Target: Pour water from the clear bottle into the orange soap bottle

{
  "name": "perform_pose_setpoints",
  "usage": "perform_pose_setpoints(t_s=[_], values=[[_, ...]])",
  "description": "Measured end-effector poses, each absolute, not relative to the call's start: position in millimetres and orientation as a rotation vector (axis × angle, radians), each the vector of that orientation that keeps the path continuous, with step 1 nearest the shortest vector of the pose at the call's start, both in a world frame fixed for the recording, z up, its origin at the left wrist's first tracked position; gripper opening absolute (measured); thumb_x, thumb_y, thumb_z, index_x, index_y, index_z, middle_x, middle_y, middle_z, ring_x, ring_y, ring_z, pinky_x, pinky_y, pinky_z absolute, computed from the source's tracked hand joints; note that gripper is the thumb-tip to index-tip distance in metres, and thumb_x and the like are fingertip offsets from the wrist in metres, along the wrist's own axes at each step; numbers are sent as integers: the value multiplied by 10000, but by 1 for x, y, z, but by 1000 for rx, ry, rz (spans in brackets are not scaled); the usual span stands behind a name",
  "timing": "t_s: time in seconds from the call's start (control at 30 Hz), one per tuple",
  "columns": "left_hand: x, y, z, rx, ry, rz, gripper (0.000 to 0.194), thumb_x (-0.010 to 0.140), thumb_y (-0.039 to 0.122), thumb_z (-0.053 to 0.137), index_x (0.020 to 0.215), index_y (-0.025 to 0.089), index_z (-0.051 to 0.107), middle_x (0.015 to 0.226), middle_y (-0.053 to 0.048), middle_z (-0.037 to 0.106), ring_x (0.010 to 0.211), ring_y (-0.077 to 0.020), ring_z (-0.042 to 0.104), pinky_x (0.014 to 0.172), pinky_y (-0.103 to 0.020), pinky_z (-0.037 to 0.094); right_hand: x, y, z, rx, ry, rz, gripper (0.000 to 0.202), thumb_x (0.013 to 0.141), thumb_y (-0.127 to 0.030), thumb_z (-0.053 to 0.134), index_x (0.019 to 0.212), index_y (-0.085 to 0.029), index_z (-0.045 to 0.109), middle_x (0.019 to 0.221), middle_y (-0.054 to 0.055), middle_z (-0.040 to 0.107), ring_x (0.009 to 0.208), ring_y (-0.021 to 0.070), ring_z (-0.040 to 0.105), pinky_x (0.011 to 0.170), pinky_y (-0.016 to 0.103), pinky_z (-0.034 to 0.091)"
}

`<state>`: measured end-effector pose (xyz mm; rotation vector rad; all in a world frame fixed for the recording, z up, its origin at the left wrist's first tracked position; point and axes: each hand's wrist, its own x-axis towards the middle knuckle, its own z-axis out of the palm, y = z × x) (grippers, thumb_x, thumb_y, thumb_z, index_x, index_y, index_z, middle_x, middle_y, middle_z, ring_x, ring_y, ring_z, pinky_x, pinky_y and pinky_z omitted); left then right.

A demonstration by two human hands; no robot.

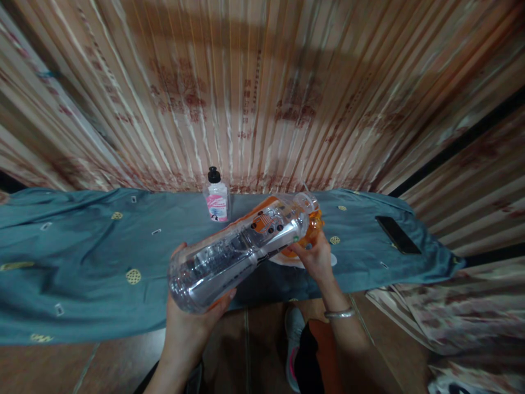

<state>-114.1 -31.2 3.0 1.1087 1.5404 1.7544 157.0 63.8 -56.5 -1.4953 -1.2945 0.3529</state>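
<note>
A large clear plastic bottle (240,254) with an orange and black printed label is tilted above the cloth, its neck up and to the right. My left hand (192,317) wraps round its base from below. Near the neck, my right hand (314,254) is closed, its fingers partly hidden behind the bottle and an orange translucent object (315,223). Whether that hand grips the bottle, the orange object or both is hard to make out. Beneath them, part of a white item (333,260) shows on the cloth.
A small clear bottle (217,202) with a black cap and pink label stands near the back edge. A black phone (397,235) lies at the right on the teal patterned cloth (94,241). Pleated curtains (246,98) hang behind and at the right.
</note>
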Motion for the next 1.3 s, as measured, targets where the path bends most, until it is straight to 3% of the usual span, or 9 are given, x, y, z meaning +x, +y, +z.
perform_pose_setpoints(t_s=[0.17,0.3,0.47,0.6,0.8,1.0,1.13,1.3], values=[[-111,-34,11,1080,1555,1739,857,525,383,1031,1287,270,654,1235,-101,830,1144,-373,830,1084,-529,653,157,64,-57,-1481,-1288,361,645,706,-632,937,1166,-253,692,1084,121,876,947,366,844,852,511,699],[-111,-33,10,1064,1590,1717,886,564,389,1004,1367,258,654,1320,-115,806,1202,-371,806,1180,-546,591,158,63,-57,-1495,-1290,389,653,709,-628,940,1175,-243,694,1084,127,874,948,368,841,857,511,690],[-112,-31,10,1091,1578,1720,913,543,375,992,1381,222,666,1286,-133,828,1155,-377,824,1104,-536,639,158,63,-55,-1490,-1297,375,674,710,-640,940,1195,-239,700,1073,119,870,947,361,836,857,501,687],[-105,-34,22,1020,1595,1730,888,553,339,959,1374,187,657,1304,-166,824,1181,-379,815,1145,-544,613,157,63,-55,-1492,-1298,377,677,704,-645,943,1188,-239,698,1055,119,866,937,366,835,837,497,683],[-106,-34,21,1026,1601,1726,862,556,338,959,1359,216,670,1300,-136,832,1179,-362,823,1115,-504,635,158,64,-56,-1499,-1285,371,679,690,-649,941,1177,-243,698,1079,125,875,943,364,836,844,498,682],[-118,-29,-1,1162,1546,1755,917,564,339,988,1412,221,657,1231,-126,867,1036,-346,865,947,-463,706,157,63,-54,-1493,-1285,393,669,691,-642,938,1170,-241,698,1083,130,875,951,364,840,872,505,684],[-117,-28,-2,1137,1556,1749,967,565,372,980,1458,231,636,1252,-122,858,1081,-353,856,991,-483,695,157,63,-54,-1489,-1287,389,662,702,-643,936,1172,-242,699,1084,132,873,954,368,840,863,506,684],[-115,-29,4,1105,1562,1743,903,526,384,988,1363,232,686,1148,-105,856,1067,-372,851,986,-499,692,158,64,-57,-1507,-1279,383,678,688,-645,946,1170,-237,700,1066,134,872,929,375,840,851,517,685]])
